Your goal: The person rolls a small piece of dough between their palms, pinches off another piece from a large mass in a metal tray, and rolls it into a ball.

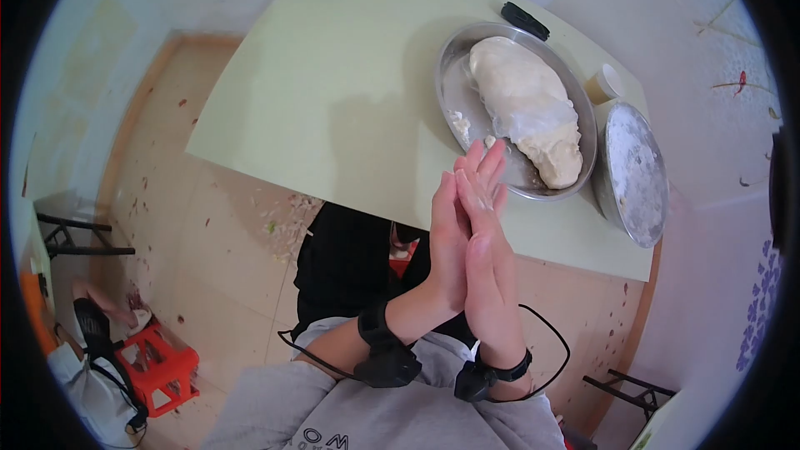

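My left hand and my right hand meet palm to palm above the front edge of the table. Their fingers are stretched out and point toward the metal bowl. Whatever may lie between the palms is hidden. Just beyond my fingertips, a wide metal bowl holds a large pale lump of dough, partly covered by clear plastic film. Small dough scraps cling to the bowl's floor at left. At right, a second metal bowl with white flour inside leans tilted.
On the pale green table, a black object lies behind the dough bowl and a small cup stands at right. Another person sits at lower left near a red stool. Scraps litter the tiled floor.
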A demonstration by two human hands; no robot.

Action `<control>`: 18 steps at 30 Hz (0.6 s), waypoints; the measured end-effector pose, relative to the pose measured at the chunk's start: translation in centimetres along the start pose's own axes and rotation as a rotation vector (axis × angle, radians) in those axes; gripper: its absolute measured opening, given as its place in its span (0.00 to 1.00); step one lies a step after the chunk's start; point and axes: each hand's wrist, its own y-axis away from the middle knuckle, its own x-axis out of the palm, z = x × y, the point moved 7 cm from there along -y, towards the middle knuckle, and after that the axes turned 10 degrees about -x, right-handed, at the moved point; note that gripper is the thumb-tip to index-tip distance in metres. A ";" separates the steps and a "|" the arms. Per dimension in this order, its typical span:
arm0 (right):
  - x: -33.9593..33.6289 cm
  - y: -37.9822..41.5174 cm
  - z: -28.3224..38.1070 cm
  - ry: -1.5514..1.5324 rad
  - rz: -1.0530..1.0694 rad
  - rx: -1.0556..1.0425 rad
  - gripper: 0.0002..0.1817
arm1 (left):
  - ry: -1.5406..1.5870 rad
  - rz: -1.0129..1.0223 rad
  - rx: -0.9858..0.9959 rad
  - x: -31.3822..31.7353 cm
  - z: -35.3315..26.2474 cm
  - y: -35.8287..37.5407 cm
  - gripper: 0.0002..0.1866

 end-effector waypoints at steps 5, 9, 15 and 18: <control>-0.3 -0.1 0.7 0.261 0.012 -0.062 0.25 | -0.072 0.109 0.032 0.6 0.8 -0.1 0.27; -1.7 -2.5 -1.2 0.156 -0.102 -0.046 0.22 | 0.031 -0.114 -0.236 1.3 1.9 1.4 0.27; -4.6 -4.3 -2.9 0.517 -0.232 -0.088 0.20 | 0.017 0.022 -0.248 0.7 2.1 1.5 0.27; -4.7 -4.5 -2.8 0.505 -0.259 -0.088 0.21 | -0.014 0.078 -0.197 1.2 1.7 1.1 0.28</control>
